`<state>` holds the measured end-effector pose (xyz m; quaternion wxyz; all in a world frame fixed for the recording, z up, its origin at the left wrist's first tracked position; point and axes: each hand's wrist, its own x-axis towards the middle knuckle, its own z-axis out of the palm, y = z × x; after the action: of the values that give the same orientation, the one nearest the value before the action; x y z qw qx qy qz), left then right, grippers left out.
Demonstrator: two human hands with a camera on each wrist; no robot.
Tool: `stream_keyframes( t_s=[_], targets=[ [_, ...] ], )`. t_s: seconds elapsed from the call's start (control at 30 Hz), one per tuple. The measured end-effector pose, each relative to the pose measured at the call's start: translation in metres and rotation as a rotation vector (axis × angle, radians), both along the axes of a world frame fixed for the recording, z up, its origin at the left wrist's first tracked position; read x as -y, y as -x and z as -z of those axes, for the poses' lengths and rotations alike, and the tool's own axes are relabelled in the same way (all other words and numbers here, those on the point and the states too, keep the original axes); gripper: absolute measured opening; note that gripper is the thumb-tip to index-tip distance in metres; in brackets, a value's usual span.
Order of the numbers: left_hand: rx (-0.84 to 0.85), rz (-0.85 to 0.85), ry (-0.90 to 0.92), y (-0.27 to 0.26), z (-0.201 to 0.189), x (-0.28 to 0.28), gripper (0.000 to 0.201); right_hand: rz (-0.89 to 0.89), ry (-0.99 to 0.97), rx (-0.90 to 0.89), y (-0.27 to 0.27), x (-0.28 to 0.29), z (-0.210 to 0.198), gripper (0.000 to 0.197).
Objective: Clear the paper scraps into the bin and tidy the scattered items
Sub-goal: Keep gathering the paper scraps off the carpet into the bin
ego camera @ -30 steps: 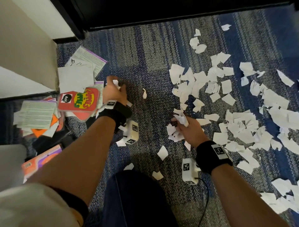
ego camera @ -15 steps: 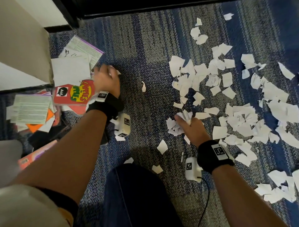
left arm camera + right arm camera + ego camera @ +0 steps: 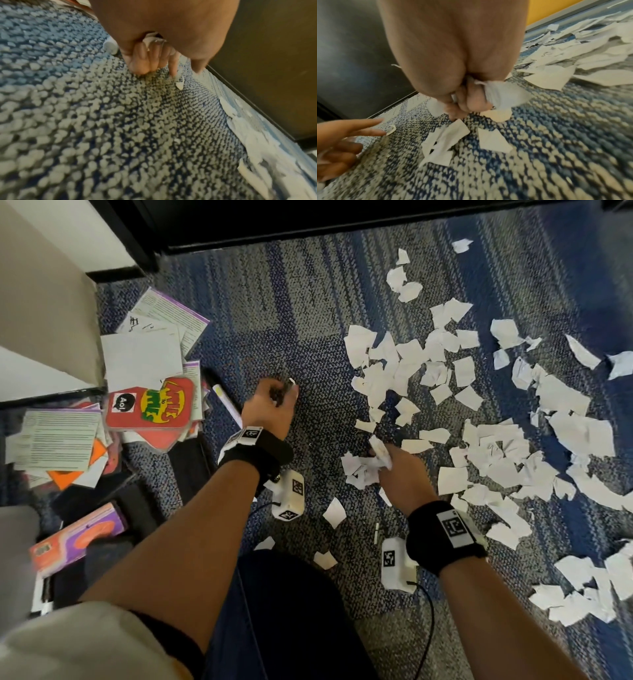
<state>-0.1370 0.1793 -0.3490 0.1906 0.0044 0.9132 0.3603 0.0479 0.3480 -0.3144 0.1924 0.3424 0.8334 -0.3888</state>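
White paper scraps [image 3: 486, 446] fill both hands: right hand [image 3: 399, 474] grips several, left hand [image 3: 270, 409] clutches some.

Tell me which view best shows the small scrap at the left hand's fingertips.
Left wrist view: the small scrap stands on edge on the carpet just beyond the left hand. The right wrist view shows it curled; the head view shows only a white speck.

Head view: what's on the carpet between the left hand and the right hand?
Mostly bare carpet between the left hand and the right hand, which grips paper scraps. The left fingertips touch one small scrap. The head view shows it.
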Motion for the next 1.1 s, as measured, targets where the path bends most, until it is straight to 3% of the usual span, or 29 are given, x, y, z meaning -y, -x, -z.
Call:
stream_keyframes(
  t_s=[0.13,0.27,0.37,0.47,0.57,0.7,0.8,0.9,1.0,1.03,1.1],
  targets=[
    [-0.018,0.046,0.152,0.009,0.004,-0.009,0.048,0.107,0.076,0.027,-0.003,0.01,-0.013,0.039],
    [-0.02,0.093,0.223,0.024,0.003,-0.025,0.024,0.098,-0.062,0.098,-0.005,0.026,-0.011,0.061],
    [-0.003,0.145,0.285,0.025,-0.003,-0.032,0.027,0.08,-0.232,0.101,-0.004,0.044,0.002,0.086],
    [0.034,0.159,0.279,0.023,-0.006,-0.027,0.03,-0.112,-0.384,0.139,0.0,0.058,0.013,0.069],
    [0.093,-0.023,0.09,0.016,-0.011,-0.008,0.029,-0.313,-0.397,0.107,-0.002,0.065,0.019,0.049],
    [0.113,-0.269,-0.083,-0.004,-0.009,0.037,0.023,-0.366,-0.33,0.079,0.0,0.06,0.02,0.054],
    [0.098,-0.276,-0.143,-0.02,-0.005,0.071,0.022,-0.364,-0.242,0.034,-0.003,0.054,0.018,0.052],
    [0.132,-0.208,-0.225,-0.038,-0.013,0.097,0.03,-0.274,-0.14,-0.121,-0.017,0.047,0.018,0.033],
    [0.147,-0.257,-0.204,-0.054,-0.016,0.122,0.034,-0.019,-0.039,-0.202,-0.031,0.04,0.015,0.009],
    [0.158,-0.274,-0.171,-0.058,-0.018,0.128,0.035,0.051,0.0,-0.176,-0.034,0.037,0.011,0.015],
    [0.162,-0.224,-0.094,-0.061,-0.024,0.135,0.034,0.19,0.127,-0.085,-0.039,0.035,0.006,0.048]
  ],
)
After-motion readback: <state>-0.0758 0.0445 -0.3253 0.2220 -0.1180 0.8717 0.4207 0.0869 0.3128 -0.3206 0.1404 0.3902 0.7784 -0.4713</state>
